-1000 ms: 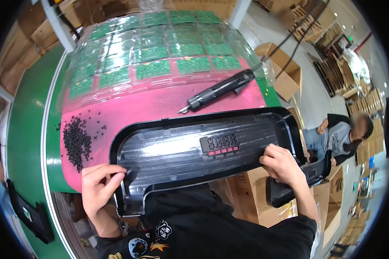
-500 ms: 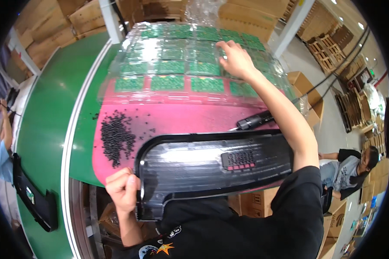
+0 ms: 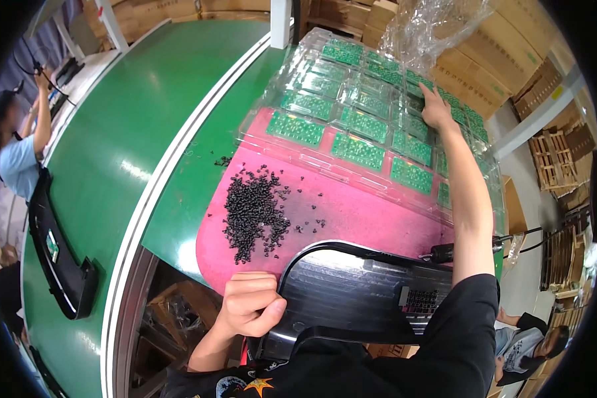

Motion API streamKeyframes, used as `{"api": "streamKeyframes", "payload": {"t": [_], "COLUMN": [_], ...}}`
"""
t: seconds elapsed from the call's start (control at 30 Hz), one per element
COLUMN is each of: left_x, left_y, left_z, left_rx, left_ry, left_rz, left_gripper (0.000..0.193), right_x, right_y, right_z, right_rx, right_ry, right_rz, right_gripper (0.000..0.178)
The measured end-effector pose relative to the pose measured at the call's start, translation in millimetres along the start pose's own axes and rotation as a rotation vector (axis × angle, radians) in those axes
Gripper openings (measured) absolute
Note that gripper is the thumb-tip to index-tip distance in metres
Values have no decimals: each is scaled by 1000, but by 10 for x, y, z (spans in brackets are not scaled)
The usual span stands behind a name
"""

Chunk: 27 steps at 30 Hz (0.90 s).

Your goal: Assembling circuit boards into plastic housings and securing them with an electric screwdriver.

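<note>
My left hand [image 3: 249,306] is closed around the left end of a long black plastic panel [image 3: 351,292], thumb lying along the folded fingers. The panel rests against the near edge of the pink mat, with a small grid of slots toward its right part. My right arm stretches over it to a clear plastic tray [image 3: 338,167] that holds green circuit boards [image 3: 357,151] in rows. Among the far boards, my right hand [image 3: 436,111] is open, its fingers reaching down; whether they touch a board cannot be made out.
A heap of small black screws [image 3: 252,212] lies on the pink mat [image 3: 212,255]. A black electric screwdriver [image 3: 442,253] lies behind the panel, partly behind my forearm. At left runs a green conveyor [image 3: 139,106] carrying another black panel [image 3: 56,255]. Co-workers sit left and right; cardboard boxes [image 3: 491,60] stand behind.
The whole view has swung left and tilted, so the table appears farther right. My right hand stays over the tray, fingers now more extended; my left hand still grips the panel.
</note>
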State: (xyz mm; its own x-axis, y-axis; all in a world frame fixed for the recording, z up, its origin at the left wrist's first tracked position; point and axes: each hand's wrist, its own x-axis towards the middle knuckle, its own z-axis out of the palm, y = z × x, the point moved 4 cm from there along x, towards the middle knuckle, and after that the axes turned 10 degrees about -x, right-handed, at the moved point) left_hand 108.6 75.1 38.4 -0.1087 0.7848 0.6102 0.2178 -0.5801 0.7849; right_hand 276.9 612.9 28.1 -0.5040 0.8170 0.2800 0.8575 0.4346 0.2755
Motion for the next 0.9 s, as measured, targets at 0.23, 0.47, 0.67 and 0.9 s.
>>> {"api": "streamKeyframes", "payload": {"t": [0.23,0.47,0.67,0.9], "left_x": [17,-53,-71,816], "left_y": [-3,31,3,376], "left_z": [3,45,-64,453], "left_rx": [15,60,-139,-177], "left_ry": [38,212,189,-51], "left_rz": [53,126,51,-198], "left_gripper": [21,22,24,48], "right_x": [-150,-520,-1584,-2936], "right_y": [-36,-198,-569,-1040], "right_z": [-100,-836,-2093,-2646], "right_rx": [-108,-91,888,1791], "right_ry": [260,620,406,19], "right_rz": [-35,-87,-192,-299], "right_gripper": [53,27,22,15]}}
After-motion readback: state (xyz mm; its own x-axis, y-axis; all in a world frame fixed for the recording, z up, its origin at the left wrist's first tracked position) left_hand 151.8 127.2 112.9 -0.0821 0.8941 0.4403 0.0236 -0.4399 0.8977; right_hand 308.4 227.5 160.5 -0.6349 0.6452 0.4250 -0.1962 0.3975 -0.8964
